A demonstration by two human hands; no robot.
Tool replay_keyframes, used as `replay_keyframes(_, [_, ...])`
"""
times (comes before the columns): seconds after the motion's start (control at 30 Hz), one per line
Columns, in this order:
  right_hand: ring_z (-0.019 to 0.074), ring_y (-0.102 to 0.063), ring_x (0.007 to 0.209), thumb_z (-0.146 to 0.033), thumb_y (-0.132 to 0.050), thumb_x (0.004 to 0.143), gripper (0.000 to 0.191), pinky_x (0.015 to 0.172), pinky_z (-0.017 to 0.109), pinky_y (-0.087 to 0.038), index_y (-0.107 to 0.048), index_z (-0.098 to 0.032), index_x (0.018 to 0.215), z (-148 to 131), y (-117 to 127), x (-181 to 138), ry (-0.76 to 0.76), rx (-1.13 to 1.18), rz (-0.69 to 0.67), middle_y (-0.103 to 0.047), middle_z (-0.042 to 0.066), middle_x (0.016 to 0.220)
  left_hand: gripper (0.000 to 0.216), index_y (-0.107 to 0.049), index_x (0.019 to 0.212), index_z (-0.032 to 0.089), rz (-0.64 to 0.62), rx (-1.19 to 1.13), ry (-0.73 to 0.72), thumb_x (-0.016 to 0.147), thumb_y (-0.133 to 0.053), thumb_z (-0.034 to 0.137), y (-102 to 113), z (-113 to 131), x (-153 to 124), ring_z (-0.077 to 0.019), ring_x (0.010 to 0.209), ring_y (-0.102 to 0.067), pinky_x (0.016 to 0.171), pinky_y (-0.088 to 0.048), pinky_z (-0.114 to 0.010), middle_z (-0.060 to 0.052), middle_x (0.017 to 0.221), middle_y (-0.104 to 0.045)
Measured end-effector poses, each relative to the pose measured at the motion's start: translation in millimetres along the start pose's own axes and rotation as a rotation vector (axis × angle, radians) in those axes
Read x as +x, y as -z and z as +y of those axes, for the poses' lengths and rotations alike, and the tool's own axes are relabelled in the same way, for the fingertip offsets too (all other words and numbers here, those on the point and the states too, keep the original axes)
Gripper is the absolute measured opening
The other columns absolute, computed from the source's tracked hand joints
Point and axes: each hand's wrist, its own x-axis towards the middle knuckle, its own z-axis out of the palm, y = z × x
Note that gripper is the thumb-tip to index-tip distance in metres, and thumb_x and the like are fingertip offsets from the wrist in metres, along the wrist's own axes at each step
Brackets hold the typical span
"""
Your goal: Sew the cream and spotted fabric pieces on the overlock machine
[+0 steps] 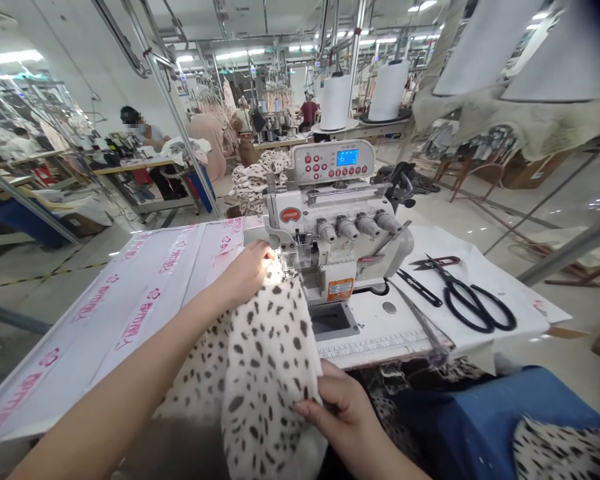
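A white fleecy fabric with dark spots (pixel 270 353) runs from the presser foot of the overlock sewing machine (pixel 330 233) down over the table's front edge. Close to the lit needle area, my left hand (pixel 250 270) is on the fabric's upper end, its fingers bent together against the cloth; their tips are partly hidden. My right hand (pixel 343 407) pinches the right edge of the same fabric lower down, thumb in front and fingers behind. Between the two hands the cloth hangs in soft folds.
Black scissors (pixel 473 297), thread snips (pixel 420 288) and a second, red-handled pair (pixel 435 262) lie right of the machine. Thread cones (pixel 335 103) stand behind it. A blue cloth (pixel 500 407) with spotted fabric is at lower right. A co-worker (pixel 147 130) sits at the back left.
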Motion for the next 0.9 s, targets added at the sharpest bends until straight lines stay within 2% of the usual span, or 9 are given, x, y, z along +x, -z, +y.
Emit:
replay_keyframes(0.13, [0.0139,-0.045,0.065,-0.034,-0.053,0.081,0.037,0.059,0.024,-0.034,-0.038,-0.016,0.052,1,1,10,-0.001,-0.074,0.028,-0.042,0.001,0.069,0.016,-0.046,0.092,0.016,0.034,-0.013,-0.096,0.084,-0.033,0.014,-3,-11,13,-0.0206,0.094,-0.047,0.081,-0.041,-0.036,-0.008,0.095,-0.049])
replay_keyframes(0.3, [0.0146,-0.045,0.068,-0.033,-0.054,0.079,0.038,0.061,0.025,-0.036,-0.034,-0.017,0.052,-4,6,29,-0.003,-0.031,0.048,-0.044,0.001,0.07,0.018,-0.048,0.089,0.015,0.101,0.026,-0.164,0.08,-0.033,0.01,-7,-28,31,-0.0201,0.088,-0.048,0.077,-0.043,-0.035,-0.009,0.091,-0.049])
replay_keyframes(0.43, [0.0159,-0.048,0.071,-0.035,-0.056,0.078,0.033,0.065,0.026,-0.039,-0.043,-0.017,0.054,-3,4,46,-0.011,0.002,0.081,-0.049,0.002,0.073,0.02,-0.049,0.09,0.014,0.197,0.05,-0.196,0.077,-0.035,0.007,-4,-42,54,-0.0208,0.089,-0.048,0.079,-0.043,-0.036,-0.011,0.093,-0.049])
replay_keyframes(0.53, [0.0177,-0.053,0.078,-0.033,-0.059,0.078,0.015,0.07,0.028,-0.043,-0.055,-0.019,0.079,4,-3,44,-0.029,0.131,0.136,-0.057,0.002,0.081,0.018,-0.05,0.088,0.013,0.359,0.087,-0.18,0.076,-0.039,0.007,8,-34,50,-0.0229,0.096,-0.046,0.085,-0.04,-0.037,-0.012,0.096,-0.05])
replay_keyframes(0.63, [0.0183,-0.058,0.083,-0.031,-0.062,0.077,0.05,0.074,0.031,-0.046,-0.038,-0.027,0.12,14,-9,25,-0.107,0.401,0.136,-0.061,0.003,0.092,0.01,-0.05,0.084,0.015,0.55,0.048,-0.121,0.079,-0.043,0.01,18,4,-6,-0.0195,0.09,-0.048,0.079,-0.041,-0.033,-0.009,0.09,-0.053])
replay_keyframes(0.7, [0.019,-0.06,0.083,-0.032,-0.064,0.075,0.062,0.075,0.033,-0.047,-0.032,-0.026,0.128,21,-12,7,-0.17,0.498,0.049,-0.063,0.003,0.093,0.009,-0.048,0.075,0.018,0.535,-0.088,-0.154,0.079,-0.046,0.01,12,38,-71,-0.0128,0.067,-0.048,0.061,-0.04,-0.024,-0.001,0.069,-0.052])
replay_keyframes(0.8, [0.0205,-0.06,0.079,-0.037,-0.066,0.072,0.037,0.074,0.034,-0.048,-0.059,-0.017,0.103,32,-14,-15,-0.223,0.393,-0.101,-0.066,0.004,0.087,0.008,-0.049,0.073,0.021,0.106,-0.436,-0.398,0.081,-0.045,0.018,-26,75,-176,-0.0094,0.051,-0.046,0.047,-0.035,-0.021,0.004,0.056,-0.051])
replay_keyframes(0.83, [0.0209,-0.06,0.078,-0.038,-0.066,0.072,0.031,0.073,0.034,-0.048,-0.063,-0.015,0.092,35,-15,-20,-0.226,0.33,-0.111,-0.066,0.005,0.085,0.004,-0.049,0.076,0.021,-0.032,-0.537,-0.361,0.079,-0.049,0.02,-44,80,-204,-0.0076,0.048,-0.046,0.045,-0.036,-0.018,0.004,0.055,-0.052])
replay_keyframes(0.9, [0.0218,-0.06,0.08,-0.039,-0.064,0.073,0.028,0.075,0.036,-0.047,-0.066,-0.013,0.085,38,-18,-27,-0.222,0.237,-0.078,-0.067,0.006,0.086,0.008,-0.047,0.073,0.021,-0.113,-0.51,0.066,0.081,-0.046,0.021,-80,81,-243,-0.0101,0.055,-0.052,0.051,-0.043,-0.02,0.002,0.062,-0.055])
